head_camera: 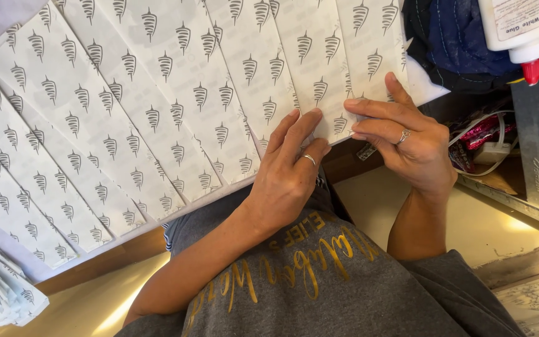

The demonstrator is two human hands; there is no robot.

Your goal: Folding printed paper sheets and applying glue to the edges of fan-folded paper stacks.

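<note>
While a whole fan of printed paper sheets (157, 106) already lies overlapped left of the glue bottle (522, 28), left hand (288, 171) and right hand (403, 140) press flat-fingered on the last sheet's (319, 81) bottom edge, so looks nearly finished.

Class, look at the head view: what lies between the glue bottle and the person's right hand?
In the head view, between the glue bottle and the right hand lie dark blue cloth and white cord.

Craft workshop: glue bottle (522, 28), printed paper sheets (126, 106).
</note>
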